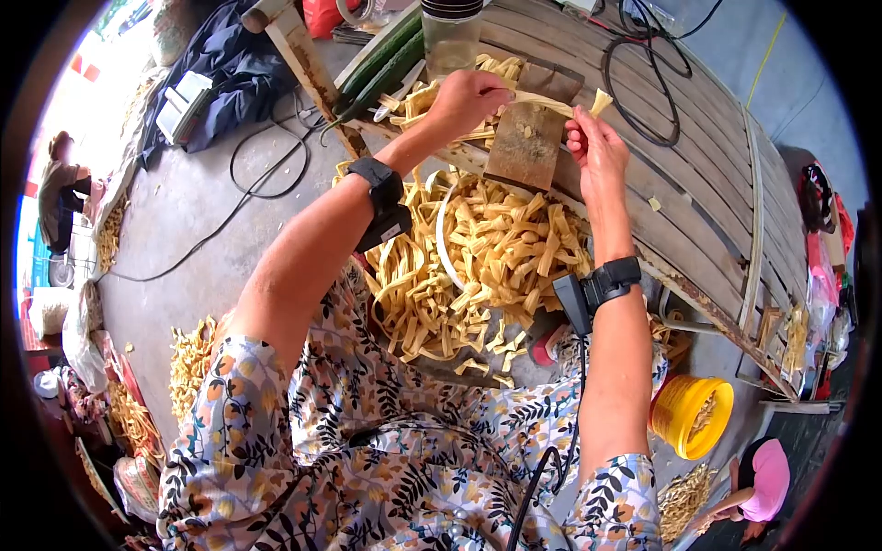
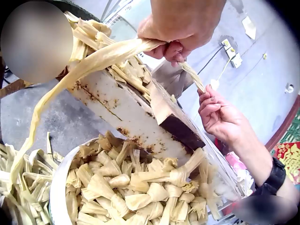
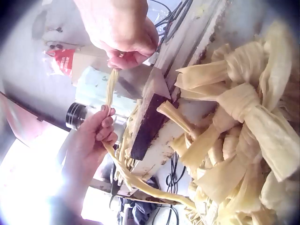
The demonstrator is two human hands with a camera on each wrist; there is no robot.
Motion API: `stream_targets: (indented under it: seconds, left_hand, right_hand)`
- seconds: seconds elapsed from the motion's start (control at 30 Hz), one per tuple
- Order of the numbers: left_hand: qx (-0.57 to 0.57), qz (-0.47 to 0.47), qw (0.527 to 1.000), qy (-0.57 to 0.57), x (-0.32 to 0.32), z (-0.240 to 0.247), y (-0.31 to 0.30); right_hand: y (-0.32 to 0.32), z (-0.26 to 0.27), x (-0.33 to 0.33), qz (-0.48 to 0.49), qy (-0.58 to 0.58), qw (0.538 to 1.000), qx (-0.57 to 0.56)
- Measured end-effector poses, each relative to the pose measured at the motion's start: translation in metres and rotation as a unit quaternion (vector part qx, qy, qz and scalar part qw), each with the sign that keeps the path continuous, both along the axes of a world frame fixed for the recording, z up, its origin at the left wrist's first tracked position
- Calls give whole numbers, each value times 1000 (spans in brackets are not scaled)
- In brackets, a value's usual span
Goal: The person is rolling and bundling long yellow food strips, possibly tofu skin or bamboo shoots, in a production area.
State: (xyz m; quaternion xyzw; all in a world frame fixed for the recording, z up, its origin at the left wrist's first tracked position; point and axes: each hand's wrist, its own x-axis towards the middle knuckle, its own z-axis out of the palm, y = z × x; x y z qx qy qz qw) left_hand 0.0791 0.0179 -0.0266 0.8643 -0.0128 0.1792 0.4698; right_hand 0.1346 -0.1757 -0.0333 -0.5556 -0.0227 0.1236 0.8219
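A pale yellow strip (image 1: 542, 99) is stretched between both hands above a small wooden board (image 1: 525, 147). The left hand (image 1: 470, 99) grips it with curled fingers; in the left wrist view a long tail of the strip (image 2: 89, 65) hangs from that hand. The right hand (image 1: 597, 147) pinches the strip near its flared end (image 1: 601, 101) between thumb and fingers. Below the hands lies a heap of knotted yellow pieces (image 1: 514, 239) in a white-rimmed container (image 2: 58, 187), with long loose strips (image 1: 404, 285) beside it.
The board rests on a slatted wooden surface (image 1: 680, 184). Cucumbers (image 1: 381, 69), a jar (image 1: 450, 41) and more strips stand at its left end. A black cable (image 1: 675, 119) coils at the right. A yellow bucket (image 1: 700, 418) is on the floor; another person (image 1: 770, 482) is at lower right.
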Motion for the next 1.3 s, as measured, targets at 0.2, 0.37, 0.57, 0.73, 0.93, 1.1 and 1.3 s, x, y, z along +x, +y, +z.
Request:
stream_targets:
  seconds: [0.2, 0.37, 0.57, 0.73, 0.93, 1.1, 1.3]
  left_hand:
    - [-21, 0, 1000, 1, 14, -12, 4]
    - [-32, 3, 999, 9, 16, -13, 6]
    - [0, 3, 1000, 7, 15, -10, 5]
    - [8, 23, 1000, 8, 16, -10, 2]
    - [-63, 42, 997, 14, 8, -14, 7]
    - [-274, -101, 946, 141, -23, 7, -16]
    - [-309, -133, 937, 98, -37, 10, -23]
  right_hand:
    - [6, -4, 7, -17, -17, 1000, -18]
    - [8, -6, 11, -17, -13, 1000, -19]
    - [8, -9, 14, -17, -15, 1000, -14]
    - [11, -14, 16, -27, -18, 999, -29]
    - [-6, -15, 10, -34, -20, 993, -107]
    - [-2, 19, -23, 67, 8, 997, -43]
    - [-2, 28, -52, 71, -80, 982, -152]
